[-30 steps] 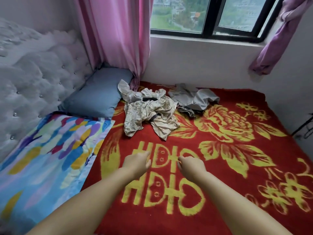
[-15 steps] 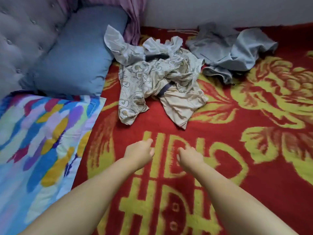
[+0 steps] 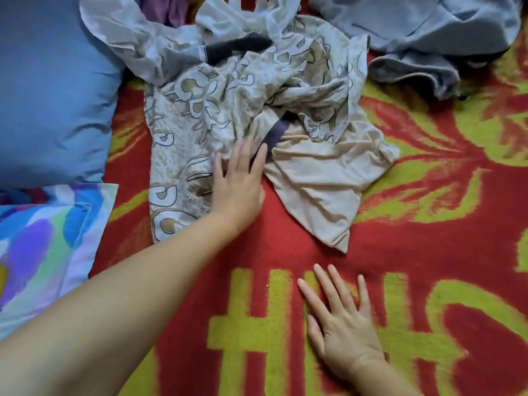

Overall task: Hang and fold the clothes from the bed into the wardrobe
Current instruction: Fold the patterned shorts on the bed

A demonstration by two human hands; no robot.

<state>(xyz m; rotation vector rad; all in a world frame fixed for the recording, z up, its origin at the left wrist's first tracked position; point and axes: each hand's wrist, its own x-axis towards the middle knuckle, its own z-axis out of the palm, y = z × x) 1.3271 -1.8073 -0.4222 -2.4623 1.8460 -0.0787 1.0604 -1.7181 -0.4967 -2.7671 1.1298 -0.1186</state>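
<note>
The left hand [image 3: 238,181] lies with straight, slightly spread fingers on the near edge of a crumpled patterned garment [image 3: 217,110], fingertips on the cloth and the heel of the palm on the blanket; it grips nothing. The right hand [image 3: 340,318] rests flat, fingers spread, on the red and yellow blanket [image 3: 428,238] that covers the bed, well apart from the clothes and nearer the person.

The patterned garment is beige with pale outlined shapes and a dark band showing in its folds. A plain beige piece [image 3: 323,184] spills from it toward the right hand. A sheer white piece [image 3: 160,38] lies bunched at its far side. To the right, near the far edge, lies a heap of grey clothes [image 3: 423,32]. At the left sit a blue pillow [image 3: 48,90] and, nearer, a colourful pillow [image 3: 45,238].
</note>
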